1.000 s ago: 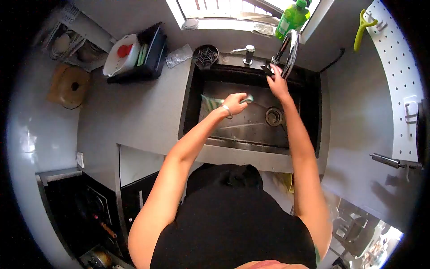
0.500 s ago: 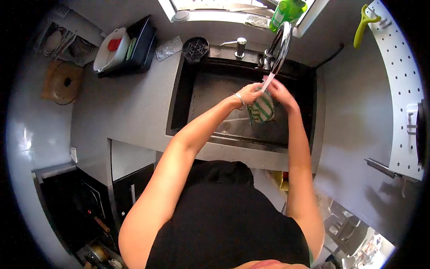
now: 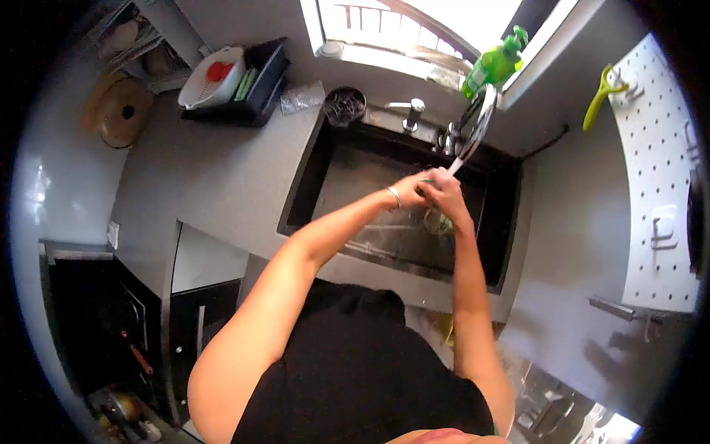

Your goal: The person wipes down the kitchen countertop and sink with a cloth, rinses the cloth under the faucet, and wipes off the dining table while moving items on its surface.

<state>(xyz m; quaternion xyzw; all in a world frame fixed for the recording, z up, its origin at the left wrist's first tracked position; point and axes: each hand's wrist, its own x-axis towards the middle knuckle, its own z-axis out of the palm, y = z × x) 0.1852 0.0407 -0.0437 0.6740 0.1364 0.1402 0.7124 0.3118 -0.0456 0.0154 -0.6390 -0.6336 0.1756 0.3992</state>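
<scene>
Over the dark sink (image 3: 355, 189), my left hand (image 3: 411, 191) and my right hand (image 3: 447, 194) are pressed together beneath the curved chrome faucet (image 3: 484, 122). A pale stream of water runs from the spout onto them. Both hands are closed around a green-and-white striped dishcloth (image 3: 439, 222). Most of the cloth is hidden by the fingers, and a small part hangs below my right hand. A bracelet (image 3: 395, 196) circles my left wrist.
A black rack with a white colander (image 3: 211, 87) stands left of the sink, near a round black strainer (image 3: 345, 106). A soap dispenser (image 3: 416, 112) is behind the basin. A green bottle (image 3: 495, 66) stands at the window. A peeler (image 3: 599, 100) hangs from the pegboard (image 3: 647, 185).
My hands have drawn together and bunched up the dishcloth, which hung more spread out before. My right hand now covers much of it. The view has tilted slightly upward.
</scene>
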